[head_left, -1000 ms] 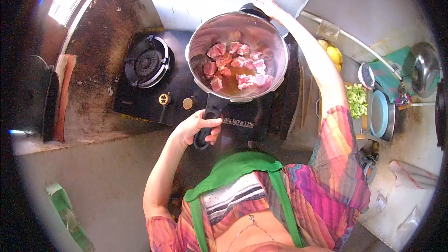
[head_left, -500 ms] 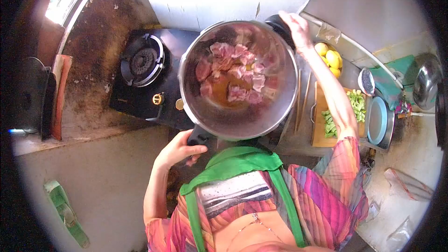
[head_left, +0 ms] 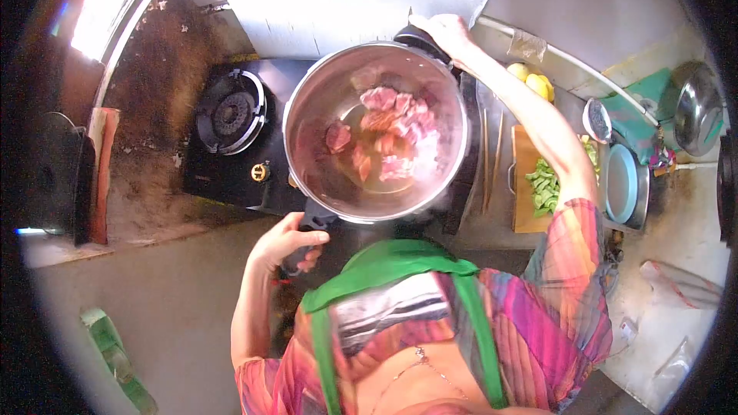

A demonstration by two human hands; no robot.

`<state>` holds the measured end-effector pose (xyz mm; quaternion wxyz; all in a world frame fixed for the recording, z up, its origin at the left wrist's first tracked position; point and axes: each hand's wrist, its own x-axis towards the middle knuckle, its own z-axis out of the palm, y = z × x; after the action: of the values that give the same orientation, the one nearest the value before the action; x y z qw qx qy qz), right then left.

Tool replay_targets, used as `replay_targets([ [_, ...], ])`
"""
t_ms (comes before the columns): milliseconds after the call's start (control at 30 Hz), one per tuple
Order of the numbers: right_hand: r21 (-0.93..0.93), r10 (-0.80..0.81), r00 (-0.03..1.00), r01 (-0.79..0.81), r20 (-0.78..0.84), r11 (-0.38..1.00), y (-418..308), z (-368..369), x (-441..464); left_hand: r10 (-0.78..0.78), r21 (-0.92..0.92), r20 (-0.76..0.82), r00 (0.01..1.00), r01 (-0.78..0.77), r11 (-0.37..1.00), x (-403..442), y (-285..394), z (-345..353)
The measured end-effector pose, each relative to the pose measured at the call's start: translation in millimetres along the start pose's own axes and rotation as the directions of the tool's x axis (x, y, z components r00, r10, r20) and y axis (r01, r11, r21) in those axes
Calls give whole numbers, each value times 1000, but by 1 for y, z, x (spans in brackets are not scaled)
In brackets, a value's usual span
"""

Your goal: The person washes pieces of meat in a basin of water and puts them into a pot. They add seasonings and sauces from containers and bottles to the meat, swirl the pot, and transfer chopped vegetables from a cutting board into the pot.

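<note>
A large, deep metal pot with black handles is held between my two hands over the right part of the stove. Inside it lie pieces of raw-looking meat in a little brownish liquid, mostly towards the right side. My left hand wraps the near black handle, fingers curled round it. At the far rim, my right hand grips the other black handle. The burner under the pot is hidden.
On the left of the stove a bare burner shows. To the right are wooden chopsticks, a cutting board with chopped green vegetables, yellow fruit, a small bowl and a blue dish. A wall stands behind.
Both hands have shifted the pot slightly left and turned it a little, the far handle swinging left. The meat inside has slid and spread differently.
</note>
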<state>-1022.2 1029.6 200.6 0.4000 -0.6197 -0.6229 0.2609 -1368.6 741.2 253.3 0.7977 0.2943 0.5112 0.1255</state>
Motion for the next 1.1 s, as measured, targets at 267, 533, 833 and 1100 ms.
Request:
replay_targets([
  [267, 319, 254, 938, -321, 234, 892, 2, -57, 6, 50, 120, 117, 992, -64, 991, 29, 35, 12],
  [533, 186, 241, 958, -268, 153, 945, -1, -24, 21, 22, 100, 38, 999, -25, 995, 22, 37, 2],
  [833, -29, 146, 987, -145, 63, 989, -5, -1, -8, -29, 50, 7, 1000, 28, 998, -14, 18, -6],
  [1100, 2, 111, 993, -111, 31, 994, 22, -13, 20, 29, 44, 64, 998, -32, 999, -2, 20, -4],
])
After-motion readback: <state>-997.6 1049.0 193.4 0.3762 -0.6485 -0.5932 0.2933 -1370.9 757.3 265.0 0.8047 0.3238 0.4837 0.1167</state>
